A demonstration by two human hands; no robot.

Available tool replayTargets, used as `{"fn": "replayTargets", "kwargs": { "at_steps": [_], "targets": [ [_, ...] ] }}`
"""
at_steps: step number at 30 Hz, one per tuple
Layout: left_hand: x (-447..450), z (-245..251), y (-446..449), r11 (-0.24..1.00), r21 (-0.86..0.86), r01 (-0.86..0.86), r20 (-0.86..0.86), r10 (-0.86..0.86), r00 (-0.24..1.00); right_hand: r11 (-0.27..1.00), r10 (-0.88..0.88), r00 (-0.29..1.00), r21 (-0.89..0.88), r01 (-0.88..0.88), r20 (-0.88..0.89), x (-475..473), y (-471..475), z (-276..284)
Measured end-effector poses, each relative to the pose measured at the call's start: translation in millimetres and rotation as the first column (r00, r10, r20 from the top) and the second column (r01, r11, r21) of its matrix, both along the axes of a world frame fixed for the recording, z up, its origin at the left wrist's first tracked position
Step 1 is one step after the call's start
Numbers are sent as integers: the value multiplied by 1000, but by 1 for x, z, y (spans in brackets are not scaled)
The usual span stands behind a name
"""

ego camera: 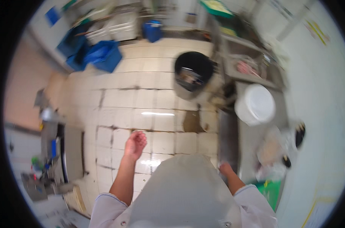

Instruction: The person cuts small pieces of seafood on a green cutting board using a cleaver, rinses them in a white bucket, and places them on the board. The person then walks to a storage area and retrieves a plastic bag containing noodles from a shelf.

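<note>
My left hand (136, 144) hangs over the tiled floor (163, 142), palm partly up and fingers loosely curled, with no object in it. Low beside the apron (183, 193), my right hand (225, 168) is by the edge of the steel counter (248, 142); its fingers are mostly hidden and blurred. On that counter, farther forward, stands a white plastic bucket (256, 104). Clear plastic bags with pale contents (270, 151) lie nearer my right arm, above a green plastic item (270, 192).
A black bin (193, 71) holding waste stands on the floor ahead, beside a steel sink (246, 67) with pinkish contents. Blue crates (105, 57), a blue drum (152, 30) and white crates (124, 27) are at the far wall. Steel equipment (72, 154) stands at left.
</note>
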State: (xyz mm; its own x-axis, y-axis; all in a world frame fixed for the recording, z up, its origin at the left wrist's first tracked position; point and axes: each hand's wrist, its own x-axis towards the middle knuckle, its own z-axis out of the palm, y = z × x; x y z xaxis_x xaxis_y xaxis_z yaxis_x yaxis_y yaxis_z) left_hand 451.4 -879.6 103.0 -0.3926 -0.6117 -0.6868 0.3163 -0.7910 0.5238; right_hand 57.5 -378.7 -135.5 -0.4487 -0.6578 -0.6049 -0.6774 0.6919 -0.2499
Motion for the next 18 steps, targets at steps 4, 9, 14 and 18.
{"fn": "replayTargets", "kwargs": {
  "at_steps": [4, 9, 14, 18],
  "targets": [
    [89, 2, -68, 988, -24, -150, -6, 150, 989, 839, 450, 889, 300, -454, 85, -2, -86, 8],
    [205, -37, -180, 953, -121, -278, 41, 285, 958, 975, 12, 999, 223, -22, 46, 28, -313, 7],
    [329, -157, -256, 976, -114, -187, 647, 216, 731, 928, -362, 845, 65, 368, 394, 43, -576, -37],
    [419, -196, -218, 956, 293, -13, 845, -252, 472, 954, -295, 852, 81, 289, 432, 82, -808, -27]
  ]
}}
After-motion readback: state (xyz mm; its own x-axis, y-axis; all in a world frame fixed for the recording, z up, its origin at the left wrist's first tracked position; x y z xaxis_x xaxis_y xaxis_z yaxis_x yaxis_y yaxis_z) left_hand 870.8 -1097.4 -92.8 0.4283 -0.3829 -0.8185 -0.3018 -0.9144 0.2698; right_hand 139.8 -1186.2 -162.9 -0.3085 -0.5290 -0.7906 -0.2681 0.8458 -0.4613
